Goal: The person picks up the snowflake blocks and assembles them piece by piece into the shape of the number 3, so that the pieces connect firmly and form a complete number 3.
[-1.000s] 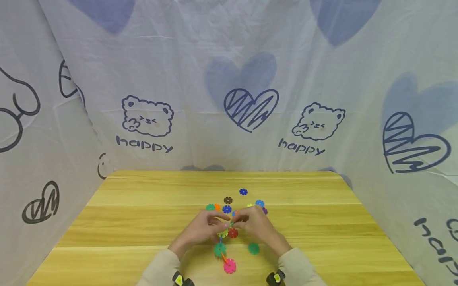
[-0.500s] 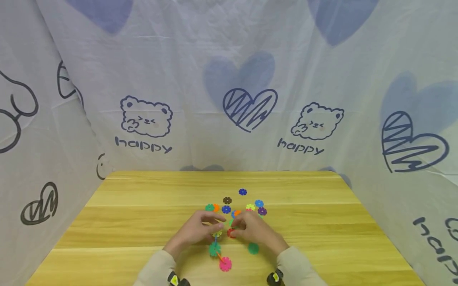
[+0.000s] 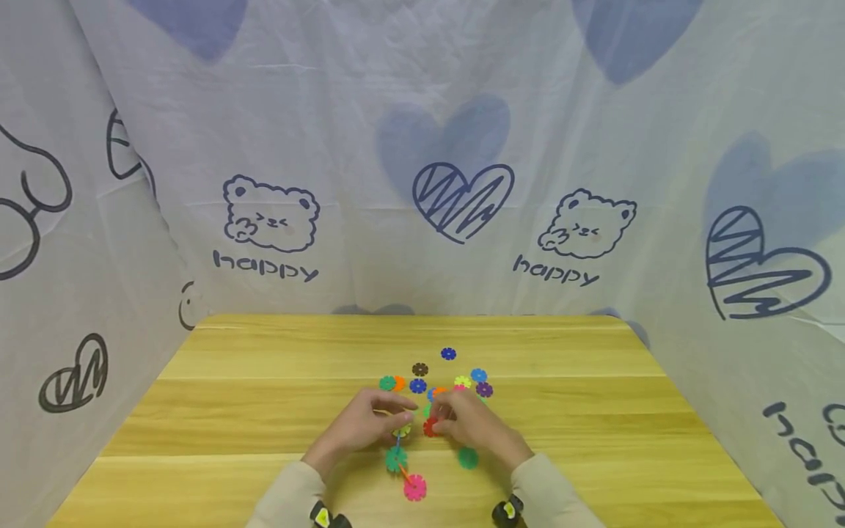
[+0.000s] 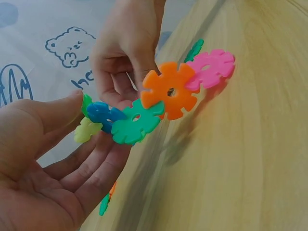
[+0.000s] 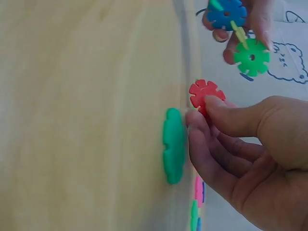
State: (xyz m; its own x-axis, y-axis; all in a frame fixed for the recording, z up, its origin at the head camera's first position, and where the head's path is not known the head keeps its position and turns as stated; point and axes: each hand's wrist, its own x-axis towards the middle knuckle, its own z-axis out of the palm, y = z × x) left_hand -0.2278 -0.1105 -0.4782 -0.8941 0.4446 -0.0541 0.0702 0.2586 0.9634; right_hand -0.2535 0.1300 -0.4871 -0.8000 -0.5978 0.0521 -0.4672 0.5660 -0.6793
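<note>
My left hand (image 3: 361,425) pinches one end of a chain of notched plastic discs slotted together. In the left wrist view, a pink disc (image 4: 221,67), an orange disc (image 4: 156,91), a green disc (image 4: 126,130), a blue disc (image 4: 96,113) and a yellow disc (image 4: 86,131) follow one another. The light green disc (image 5: 260,65) at the held end faces the other hand. Between thumb and forefinger, my right hand (image 3: 477,427) pinches a single red disc (image 5: 199,91), apart from the chain. The pink end hangs toward the front of the table.
Loose discs lie beyond the hands on the wooden table (image 3: 264,411), among them a brown disc (image 3: 416,371), a purple disc (image 3: 485,394) and several blue ones. A lone green disc (image 3: 468,458) lies near the right wrist. A printed cloth (image 3: 370,242) encloses the back and sides.
My hands, together at the chain's light green end a second ago, have drawn apart. The left shifted slightly left with the chain; the right took hold of the red disc.
</note>
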